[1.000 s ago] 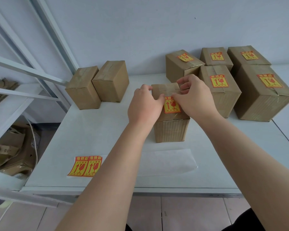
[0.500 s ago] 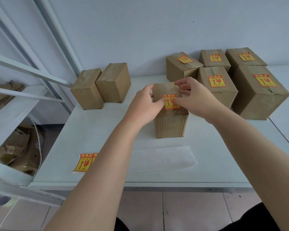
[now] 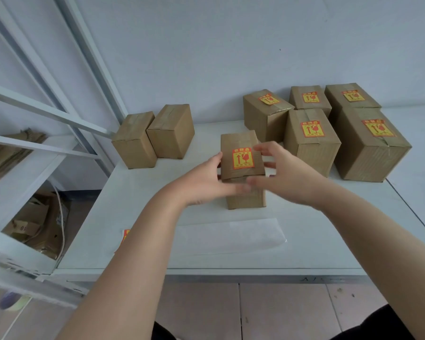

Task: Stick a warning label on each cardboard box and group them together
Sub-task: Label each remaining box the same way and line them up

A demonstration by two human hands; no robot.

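Observation:
A small cardboard box (image 3: 241,173) stands upright mid-table with a red-and-yellow warning label (image 3: 242,158) stuck flat on its top. My left hand (image 3: 204,182) grips its left side, thumb at the top edge and fingers across the front face. My right hand (image 3: 282,175), blurred, wraps the right side with fingertips at the top right corner and thumb on the front. Two unlabelled boxes (image 3: 134,141) (image 3: 172,131) sit side by side at the back left. Several labelled boxes (image 3: 309,141) are grouped at the back right.
A strip of translucent backing paper (image 3: 231,234) lies in front of the box on the white table (image 3: 329,229). A sheet of spare labels (image 3: 126,235) peeks out from behind my left forearm. A white shelf frame with flattened cardboard (image 3: 35,222) stands at the left.
Both hands have come off the label, where they were pressing it, and moved to the box's sides. The label now shows fully. The box has stayed in place.

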